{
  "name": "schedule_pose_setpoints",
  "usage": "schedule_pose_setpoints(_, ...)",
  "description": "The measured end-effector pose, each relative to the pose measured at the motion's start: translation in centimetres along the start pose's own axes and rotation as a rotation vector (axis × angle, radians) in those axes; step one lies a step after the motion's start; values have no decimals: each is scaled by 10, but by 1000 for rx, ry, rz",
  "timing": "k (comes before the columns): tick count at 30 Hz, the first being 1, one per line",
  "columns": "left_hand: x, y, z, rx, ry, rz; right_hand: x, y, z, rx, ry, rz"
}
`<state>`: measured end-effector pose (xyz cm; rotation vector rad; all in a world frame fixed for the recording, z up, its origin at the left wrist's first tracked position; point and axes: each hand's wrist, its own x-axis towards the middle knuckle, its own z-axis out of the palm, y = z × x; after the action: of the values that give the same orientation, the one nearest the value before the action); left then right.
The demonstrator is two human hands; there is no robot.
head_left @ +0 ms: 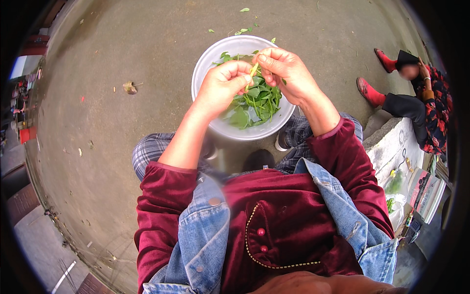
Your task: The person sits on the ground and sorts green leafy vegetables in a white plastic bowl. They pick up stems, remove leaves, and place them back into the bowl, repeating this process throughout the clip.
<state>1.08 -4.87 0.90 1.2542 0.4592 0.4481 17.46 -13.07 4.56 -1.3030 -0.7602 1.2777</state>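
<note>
A white round basin (pixel 201 111) stands on the ground between my feet. Leafy greens (pixel 262 100) with green stems lie in it, some of them in water. Above the basin my left hand (pixel 224 85) pinches a yellowish-green stem (pixel 253 73) between thumb and fingers. My right hand (pixel 286 71) is closed at the upper end of the same stem, thumb against forefinger. Both hands are close together, nearly touching. The right hand's lower fingers curl inward and hide part of the greens.
Loose leaves (pixel 242 31) are scattered beyond the basin, and a dry brown leaf (pixel 129 87) lies to the left. At the right a person in red boots (pixel 370 92) sits near a pale stone ledge (pixel 389 147). A plastic bag (pixel 395 206) with greens is beside my right arm.
</note>
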Motion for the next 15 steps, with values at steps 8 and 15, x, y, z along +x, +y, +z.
schedule_pose_setpoints(8, 1, -7, 1, 358, 116, 183, -2, 0, 0, 90, -26, 166)
schedule_pose_setpoints(15, -1, -1, 4, 605, 195, 372, -2, 2, 0, 339, -51, 342)
